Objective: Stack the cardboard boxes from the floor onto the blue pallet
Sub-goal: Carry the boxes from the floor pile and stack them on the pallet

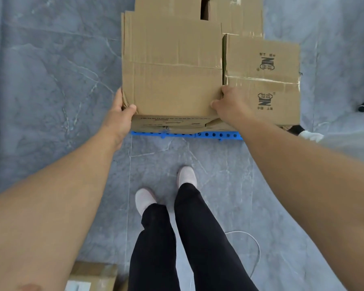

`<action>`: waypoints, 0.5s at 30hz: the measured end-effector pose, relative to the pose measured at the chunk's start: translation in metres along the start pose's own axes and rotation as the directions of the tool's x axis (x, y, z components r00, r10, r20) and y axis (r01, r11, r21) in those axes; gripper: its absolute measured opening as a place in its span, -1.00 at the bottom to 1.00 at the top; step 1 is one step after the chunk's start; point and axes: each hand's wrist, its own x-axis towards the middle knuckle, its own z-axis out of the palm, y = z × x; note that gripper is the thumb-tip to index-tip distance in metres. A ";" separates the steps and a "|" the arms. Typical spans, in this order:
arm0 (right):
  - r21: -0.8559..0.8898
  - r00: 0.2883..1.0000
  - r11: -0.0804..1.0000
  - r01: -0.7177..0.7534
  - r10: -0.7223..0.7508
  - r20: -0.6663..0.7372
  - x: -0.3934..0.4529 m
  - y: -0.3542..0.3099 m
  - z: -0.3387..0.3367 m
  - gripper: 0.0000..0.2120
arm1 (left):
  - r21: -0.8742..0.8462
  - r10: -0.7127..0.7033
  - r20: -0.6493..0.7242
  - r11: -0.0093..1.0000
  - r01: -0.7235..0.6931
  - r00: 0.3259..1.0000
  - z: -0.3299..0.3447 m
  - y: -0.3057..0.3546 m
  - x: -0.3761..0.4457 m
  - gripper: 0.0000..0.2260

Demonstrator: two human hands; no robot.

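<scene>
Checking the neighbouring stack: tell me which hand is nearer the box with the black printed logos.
Right. The right hand touches the logo box; the left hand is across the plain box.

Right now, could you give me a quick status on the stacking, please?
Left hand and right hand grip large box atop stack on blue pallet. Printed box touching right. One box left on floor.

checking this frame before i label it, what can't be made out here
All in the head view:
- Blue pallet: only its front edge shows; the boxes cover the rest.
- Box on the floor: cut off by the bottom edge and the left arm.
- Rear boxes: cut off by the top edge.
- Printed logos on the right box: too small to read.
- Held box: fingers of the left hand and right hand are hidden behind its sides.
</scene>
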 end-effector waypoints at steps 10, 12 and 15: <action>-0.067 0.999 0.998 0.012 -0.015 -0.035 0.005 0.021 0.007 -0.87 | 0.068 0.000 0.001 0.998 0.000 1.000 0.014 -0.010 -0.001 -0.47; -0.101 0.999 0.995 0.012 -0.017 -0.049 0.005 0.023 0.009 -0.81 | 0.091 -0.010 -0.011 0.996 0.011 1.000 0.015 -0.010 -0.003 -0.46; -0.097 0.998 0.995 0.013 -0.019 -0.061 0.003 0.022 0.008 -0.78 | 0.110 -0.013 -0.024 0.994 0.015 1.000 0.017 -0.005 -0.005 -0.47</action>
